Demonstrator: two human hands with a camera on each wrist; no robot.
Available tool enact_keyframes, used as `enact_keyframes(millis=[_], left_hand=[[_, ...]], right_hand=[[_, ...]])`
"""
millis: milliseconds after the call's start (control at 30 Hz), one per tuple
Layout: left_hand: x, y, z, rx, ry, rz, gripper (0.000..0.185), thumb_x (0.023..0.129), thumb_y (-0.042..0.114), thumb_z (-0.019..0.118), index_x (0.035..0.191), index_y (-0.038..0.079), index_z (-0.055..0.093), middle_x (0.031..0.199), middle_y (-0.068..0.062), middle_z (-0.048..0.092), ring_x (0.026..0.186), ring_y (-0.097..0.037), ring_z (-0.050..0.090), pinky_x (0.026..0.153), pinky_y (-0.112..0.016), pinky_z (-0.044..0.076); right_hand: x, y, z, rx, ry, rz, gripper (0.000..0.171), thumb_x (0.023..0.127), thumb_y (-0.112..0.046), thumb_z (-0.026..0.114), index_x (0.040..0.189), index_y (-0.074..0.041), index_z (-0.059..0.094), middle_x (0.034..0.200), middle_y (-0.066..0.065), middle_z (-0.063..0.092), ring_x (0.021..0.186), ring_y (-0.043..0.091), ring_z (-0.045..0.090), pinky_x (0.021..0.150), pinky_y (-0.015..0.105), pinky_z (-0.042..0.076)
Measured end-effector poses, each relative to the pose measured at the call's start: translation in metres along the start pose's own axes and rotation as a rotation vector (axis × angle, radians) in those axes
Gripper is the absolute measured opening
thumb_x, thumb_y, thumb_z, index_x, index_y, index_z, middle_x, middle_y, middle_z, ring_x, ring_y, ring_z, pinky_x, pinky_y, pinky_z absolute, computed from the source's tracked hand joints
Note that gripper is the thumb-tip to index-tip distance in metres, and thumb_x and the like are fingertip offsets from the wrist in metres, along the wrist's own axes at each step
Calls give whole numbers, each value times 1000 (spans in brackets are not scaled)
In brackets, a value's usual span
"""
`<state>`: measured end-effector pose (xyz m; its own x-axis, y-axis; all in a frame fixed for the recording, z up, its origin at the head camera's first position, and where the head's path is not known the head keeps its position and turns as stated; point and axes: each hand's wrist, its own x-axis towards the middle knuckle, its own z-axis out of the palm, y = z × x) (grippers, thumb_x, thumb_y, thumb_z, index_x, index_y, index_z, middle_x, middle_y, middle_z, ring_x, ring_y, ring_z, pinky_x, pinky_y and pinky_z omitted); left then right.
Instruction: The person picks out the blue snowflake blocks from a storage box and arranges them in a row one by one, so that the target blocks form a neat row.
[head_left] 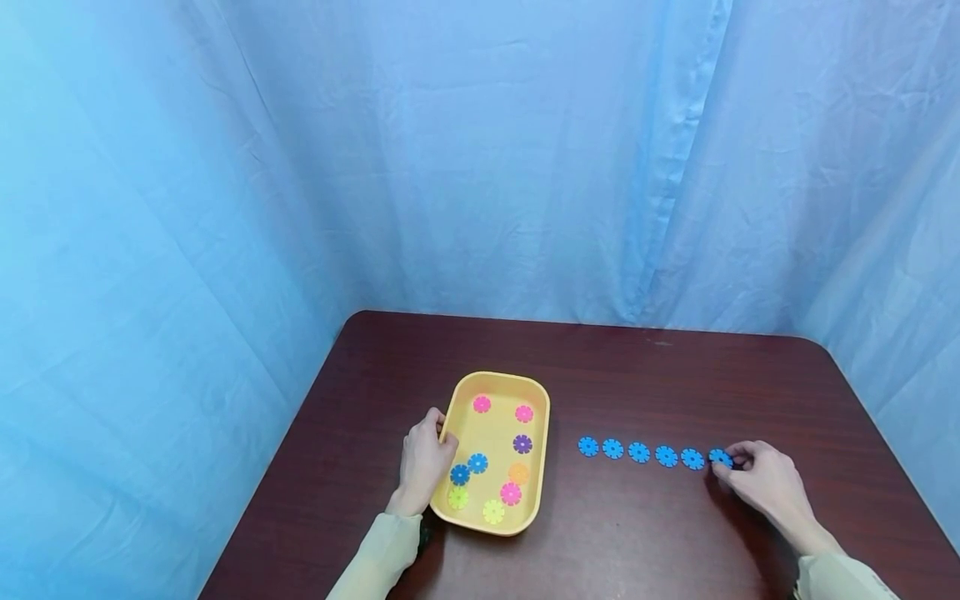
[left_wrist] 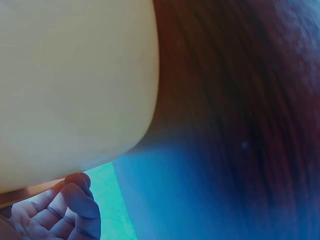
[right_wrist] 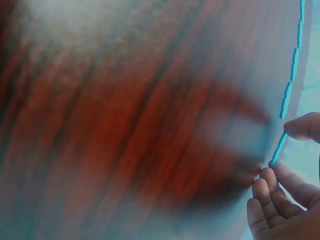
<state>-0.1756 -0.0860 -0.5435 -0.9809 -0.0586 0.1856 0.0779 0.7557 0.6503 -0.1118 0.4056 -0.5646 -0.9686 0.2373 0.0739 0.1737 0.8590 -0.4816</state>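
In the head view my left hand (head_left: 426,458) grips the left rim of a yellow plastic tray (head_left: 487,379), thumb over the edge and fingers outside. The tray's pale side fills much of the left wrist view, with the fingers of the left hand (left_wrist: 65,212) curled at its edge. My right hand (head_left: 768,483) pinches a blue notched disc (head_left: 721,458) at the right end of a row of similar blue discs (head_left: 639,452). The right wrist view shows that disc (right_wrist: 278,149) tilted between thumb and fingertips, low over the table.
Inside the tray lie pink (head_left: 482,404), purple (head_left: 522,444), orange (head_left: 518,473), yellow (head_left: 493,511) and blue discs (head_left: 477,463). The dark wooden table (head_left: 600,533) has rounded far corners. Blue curtains (head_left: 480,167) hang behind it and along both sides.
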Motion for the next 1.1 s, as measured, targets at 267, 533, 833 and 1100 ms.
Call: enact_keyframes(millis=[267,533,833,1100], left_hand=[[0,0,0,-14,0,2,11,76,10,59,86,12,55,66,5,52,51,-8,47,48,-25,40],[0,-1,2,-17,-4,5,11,76,10,58,86,12,55,66,5,51,50,-9,47,47,-25,40],[1,-2,2,-11,0,4,11,76,10,59,86,13,55,65,5,52,50,-8,47,48,-25,40],[1,-2,2,-2,0,-5,11,76,10,59,86,13,55,66,5,52,50,-8,47,48,-25,40]], right_hand=[[-1,-1,1,-7,26,-30,47,69,-32,73,97,4,61,85,13,60,71,23,56,60,41,42],[-1,-1,0,-4,29,-15,47,71,-35,72,96,4,62,84,13,61,72,24,57,62,42,42],[5,-9,-7,15,40,-39,47,72,-40,70,96,-1,63,84,10,61,71,21,55,61,39,41],[13,-24,-13,39,40,-71,47,76,-37,68,103,0,60,89,13,61,75,24,55,63,43,42]])
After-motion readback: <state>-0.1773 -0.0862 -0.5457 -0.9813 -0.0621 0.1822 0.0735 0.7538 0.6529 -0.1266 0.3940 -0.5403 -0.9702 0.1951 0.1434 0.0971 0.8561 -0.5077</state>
